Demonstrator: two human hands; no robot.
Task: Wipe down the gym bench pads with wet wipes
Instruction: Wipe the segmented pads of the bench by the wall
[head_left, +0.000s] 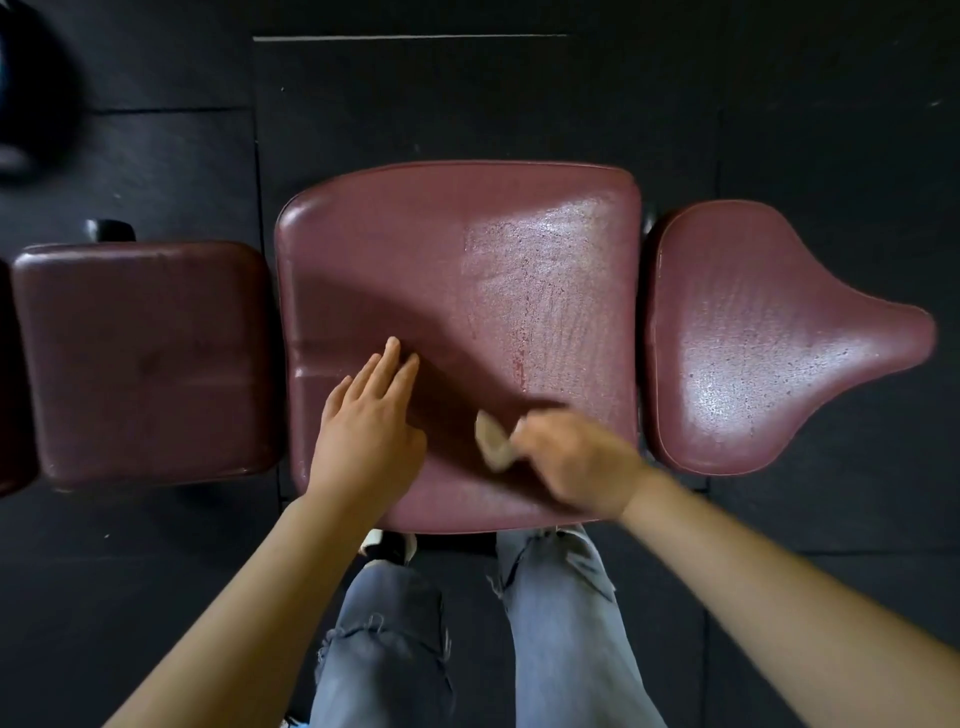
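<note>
Three maroon vinyl pads lie in a row on the gym bench. The large middle pad (467, 234) has a shiny wet patch on its right half. On its near left part my left hand (369, 426) rests flat with straight fingers. My right hand (576, 462), blurred by motion, grips a crumpled pale wet wipe (491, 439) against the near right part of that pad. A square pad (140, 358) sits to the left. The saddle-shaped pad (753, 343) on the right glistens.
Black rubber floor mats (467, 93) surround the bench. A dark round object (26, 93) sits at the far left corner. My legs in grey jeans (556, 623) stand against the bench's near edge, one shoe (389, 545) under the pad.
</note>
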